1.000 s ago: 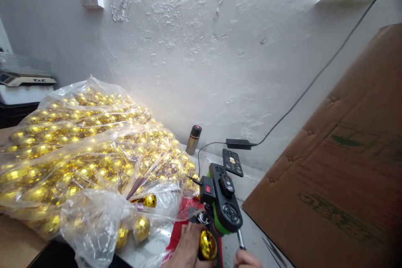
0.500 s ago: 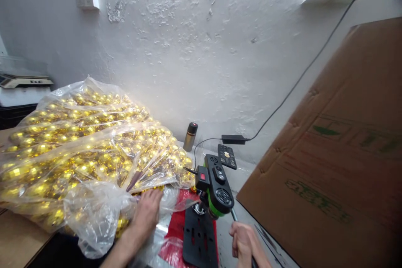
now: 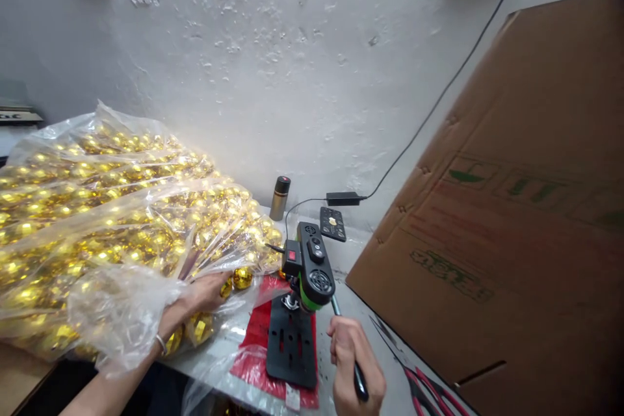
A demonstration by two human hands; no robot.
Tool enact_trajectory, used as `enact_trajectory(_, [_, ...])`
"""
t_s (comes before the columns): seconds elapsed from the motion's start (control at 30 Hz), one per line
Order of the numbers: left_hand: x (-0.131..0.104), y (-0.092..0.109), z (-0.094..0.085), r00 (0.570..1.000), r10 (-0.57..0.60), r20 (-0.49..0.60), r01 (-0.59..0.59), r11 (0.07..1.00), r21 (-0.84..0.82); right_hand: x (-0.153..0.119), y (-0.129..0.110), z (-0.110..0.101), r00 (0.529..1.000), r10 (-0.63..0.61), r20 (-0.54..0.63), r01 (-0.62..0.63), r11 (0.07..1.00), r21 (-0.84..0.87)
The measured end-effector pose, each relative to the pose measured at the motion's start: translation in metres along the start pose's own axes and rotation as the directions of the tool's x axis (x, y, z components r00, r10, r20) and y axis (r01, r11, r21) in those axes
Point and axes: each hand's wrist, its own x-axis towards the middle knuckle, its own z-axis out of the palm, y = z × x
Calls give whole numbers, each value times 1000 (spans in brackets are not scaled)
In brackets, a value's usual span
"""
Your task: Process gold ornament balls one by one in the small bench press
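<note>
A big clear plastic bag (image 3: 97, 221) full of faceted gold balls lies on the left. My left hand (image 3: 202, 292) reaches into the bag's open mouth, touching a gold ball (image 3: 225, 287); another gold ball (image 3: 242, 277) lies just beyond the fingers. Whether the fingers hold a ball is unclear. A small black and green bench press (image 3: 312, 270) stands on a black slotted base plate (image 3: 291, 346). My right hand (image 3: 351, 361) is closed around its black lever handle (image 3: 348, 351).
A large cardboard sheet (image 3: 511, 208) leans along the right. Behind the press are a small metal bottle (image 3: 279, 197), a black remote (image 3: 332, 223) and a power adapter (image 3: 344, 198) with a cable up the wall. Red plastic lies under the base plate; red-handled pliers (image 3: 424, 390) lie at bottom right.
My left hand left the base plate, where it had a gold ball, and moved left into the bag's mouth. The right hand slid up onto the lever. The view tilted down.
</note>
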Motion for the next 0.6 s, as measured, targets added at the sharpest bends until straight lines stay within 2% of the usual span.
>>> enact_trajectory(0.1, [-6,14,11,990,-39,138,43,999,-28,3,-5,1,1000,-2,-6,2,1000,-2])
enact_trajectory(0.17, [-19,21,23,983,-65,171,79,994,-79,8,-13,2,999,32,-20,-32,999,-3])
enact_trajectory(0.23, [-39,24,39,964,-131,233,182,960,-212,16,-21,3,996,78,-42,-79,997,-6])
enact_trajectory(0.27, [-50,24,48,939,-180,292,272,909,-316,20,-26,3,994,94,-51,-94,996,-9])
enact_trajectory(0.33, [-71,20,68,874,-248,417,446,750,-489,29,-33,2,992,106,-64,-107,994,-14])
enact_trajectory(0.4, [-86,12,86,841,-283,462,523,646,-556,34,-38,1,992,104,-65,-106,994,-18])
enact_trajectory(0.47, [-96,4,102,861,-292,416,498,653,-571,36,-39,1,992,110,-56,-111,994,-17])
enact_trajectory(0.6, [-105,-9,121,945,-178,275,301,805,-511,32,-38,-1,993,115,-38,-115,993,-9])
